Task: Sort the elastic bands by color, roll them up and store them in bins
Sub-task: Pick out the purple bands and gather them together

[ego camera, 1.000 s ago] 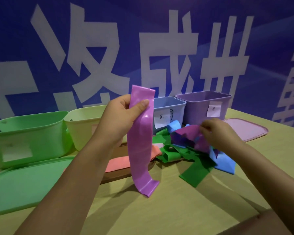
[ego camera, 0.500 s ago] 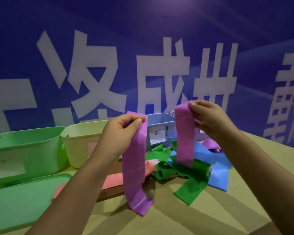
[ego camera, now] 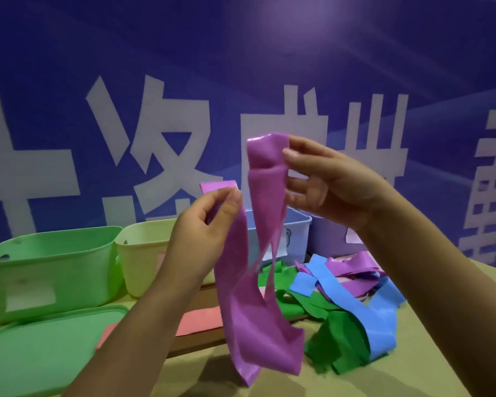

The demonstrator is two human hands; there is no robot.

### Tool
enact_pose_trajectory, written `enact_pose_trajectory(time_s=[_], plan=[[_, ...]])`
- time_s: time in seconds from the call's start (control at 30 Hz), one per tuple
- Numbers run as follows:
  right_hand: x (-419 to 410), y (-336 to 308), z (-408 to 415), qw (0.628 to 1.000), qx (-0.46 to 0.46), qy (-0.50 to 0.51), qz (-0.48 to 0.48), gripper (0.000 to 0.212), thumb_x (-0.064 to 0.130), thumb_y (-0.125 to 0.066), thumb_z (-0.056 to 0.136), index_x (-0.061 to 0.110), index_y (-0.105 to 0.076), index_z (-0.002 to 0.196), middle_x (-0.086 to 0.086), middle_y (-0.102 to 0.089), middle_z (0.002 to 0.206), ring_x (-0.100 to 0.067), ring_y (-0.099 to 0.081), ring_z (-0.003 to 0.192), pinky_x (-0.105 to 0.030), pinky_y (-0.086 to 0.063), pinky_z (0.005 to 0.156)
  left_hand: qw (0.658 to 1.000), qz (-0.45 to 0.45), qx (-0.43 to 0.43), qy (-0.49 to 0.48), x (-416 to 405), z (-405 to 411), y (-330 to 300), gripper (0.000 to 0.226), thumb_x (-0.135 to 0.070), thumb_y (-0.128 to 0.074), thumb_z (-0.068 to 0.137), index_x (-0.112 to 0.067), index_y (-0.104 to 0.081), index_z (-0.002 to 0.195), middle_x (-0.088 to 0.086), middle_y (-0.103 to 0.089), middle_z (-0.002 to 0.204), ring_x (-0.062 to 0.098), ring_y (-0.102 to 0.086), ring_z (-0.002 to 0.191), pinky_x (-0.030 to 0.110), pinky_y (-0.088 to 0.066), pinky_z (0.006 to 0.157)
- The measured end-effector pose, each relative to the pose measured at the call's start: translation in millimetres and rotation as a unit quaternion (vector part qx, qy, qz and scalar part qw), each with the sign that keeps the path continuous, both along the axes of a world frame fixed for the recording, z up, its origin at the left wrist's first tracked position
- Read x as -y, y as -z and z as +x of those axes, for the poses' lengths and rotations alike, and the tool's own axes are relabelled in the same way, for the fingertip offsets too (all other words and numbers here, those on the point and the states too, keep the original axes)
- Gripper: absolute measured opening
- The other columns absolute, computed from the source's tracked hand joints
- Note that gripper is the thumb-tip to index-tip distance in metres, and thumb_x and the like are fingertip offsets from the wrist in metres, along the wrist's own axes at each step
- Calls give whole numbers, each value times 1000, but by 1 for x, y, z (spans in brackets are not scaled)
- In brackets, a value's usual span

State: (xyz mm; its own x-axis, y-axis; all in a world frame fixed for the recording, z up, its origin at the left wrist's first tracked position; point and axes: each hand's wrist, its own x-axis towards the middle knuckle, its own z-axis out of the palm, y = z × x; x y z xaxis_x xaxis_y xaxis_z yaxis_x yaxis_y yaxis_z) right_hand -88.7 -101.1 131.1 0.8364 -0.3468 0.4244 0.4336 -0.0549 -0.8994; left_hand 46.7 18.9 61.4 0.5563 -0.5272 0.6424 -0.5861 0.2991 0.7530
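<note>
My left hand [ego camera: 206, 222], in the middle of the frame, pinches the top end of one purple band [ego camera: 235, 282] between thumb and curled fingers, and the strip hangs down from there to a loose curl low in the centre. My right hand [ego camera: 324, 179], higher and just right of centre, pinches the top of a second purple band [ego camera: 267, 179] between thumb and forefinger while the other fingers spread loosely; this strip twists as it drops and meets the first one near the bottom, where I cannot tell the two apart. Both hang in the air above the tan bench [ego camera: 413, 368]. On the bench at lower right lies the heap of unsorted bands: green ones [ego camera: 344, 333], blue ones [ego camera: 381, 316] and more purple ones [ego camera: 352, 266], overlapping. A pink band [ego camera: 198, 320] lies flat behind my left forearm. Along the back, from left towards centre, stand the green bin [ego camera: 52, 267], the pale yellow bin [ego camera: 143, 253], the blue bin [ego camera: 298, 233] and the purple bin [ego camera: 330, 239], the last two partly hidden by my hands. A green lid [ego camera: 40, 348] lies flat at lower left. A blue banner [ego camera: 241, 67] with large white characters fills the upper frame.
</note>
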Motion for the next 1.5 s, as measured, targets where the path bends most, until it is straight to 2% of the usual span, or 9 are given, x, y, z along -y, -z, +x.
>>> enact_pose_trajectory(time_s=[0.2, 0.37, 0.57, 0.7, 0.9, 1.03, 1.17, 1.3, 1.5], plan=[[-19, -10, 11, 992, -63, -18, -109, 27, -1, -60, 78, 16, -61, 99, -8, -66, 83, -12, -66, 60, -25, -57, 56, 993, -88, -75, -3, -10, 6, -11, 32, -54, -44, 86, -34, -68, 89, -16, -72, 82, 2, -65, 83, 19, -52, 74], [-22, -25, 12, 952, -127, 40, -276, 27, -9, -58, 82, 17, -63, 90, -14, -66, 91, -20, -64, 71, -27, -58, 61, 1000, -20, 2, 14, -15, 22, -12, 54, -58, -56, 75, -32, -60, 121, -10, -64, 117, 11, -61, 109, 41, -51, 93], [-26, -36, 9, 910, -135, 82, -384, 30, -11, -55, 84, 17, -66, 82, -6, -66, 82, -14, -64, 75, -21, -57, 68, 988, 25, 37, 147, -20, 29, -11, 73, -74, -64, 58, -34, -58, 119, -10, -66, 117, 5, -60, 110, 16, -50, 83], [-28, -35, 14, 861, -110, 193, -457, 37, -5, -59, 81, 30, -70, 76, 3, -69, 78, -11, -64, 76, -30, -57, 78, 982, 51, 20, 182, -21, 21, -10, 56, -54, -70, 60, -23, -66, 106, -4, -73, 98, 10, -68, 90, 18, -52, 72], [-18, -24, 17, 698, -43, 391, -599, 35, 8, -67, 84, 23, -65, 115, -3, -57, 109, -14, -59, 95, -23, -49, 83, 989, 55, 94, -96, -15, 17, -10, 11, -30, -74, 73, -21, -68, 77, -3, -67, 70, 14, -61, 68, 27, -48, 61], [-2, -9, 22, 664, 1, 484, -570, 27, 19, -65, 86, 14, -64, 112, -8, -55, 108, -19, -56, 89, -38, -53, 78, 959, 21, 197, -202, -18, 16, -10, 13, -32, -70, 78, -20, -67, 79, -8, -64, 76, 2, -56, 72, 9, -40, 58], [4, -7, 22, 719, 14, 491, -492, 20, 15, -57, 92, 17, -63, 110, 0, -54, 89, -16, -52, 79, -39, -54, 76, 956, 33, 234, -174, -21, 8, -12, 21, -44, -70, 74, -24, -65, 80, -15, -61, 78, -2, -54, 75, 5, -39, 61], [-2, -9, 21, 819, 31, 405, -406, 35, 2, -47, 92, 29, -64, 106, -11, -65, 85, -34, -60, 77, -40, -55, 68, 980, 53, 175, -80, -26, 9, -16, 63, -85, -36, 60, -31, -65, 76, -4, -65, 75, 6, -57, 73, 9, -40, 55], [-27, -12, 26, 898, 88, 249, -351, 55, -16, -38, 82, 30, -68, 85, -6, -72, 89, -9, -56, 67, -14, -40, 55, 1000, -7, -13, -19, -28, 2, -21, 50, -71, -39, 64, -34, -69, 82, -12, -72, 77, 4, -65, 74, 28, -52, 73]])
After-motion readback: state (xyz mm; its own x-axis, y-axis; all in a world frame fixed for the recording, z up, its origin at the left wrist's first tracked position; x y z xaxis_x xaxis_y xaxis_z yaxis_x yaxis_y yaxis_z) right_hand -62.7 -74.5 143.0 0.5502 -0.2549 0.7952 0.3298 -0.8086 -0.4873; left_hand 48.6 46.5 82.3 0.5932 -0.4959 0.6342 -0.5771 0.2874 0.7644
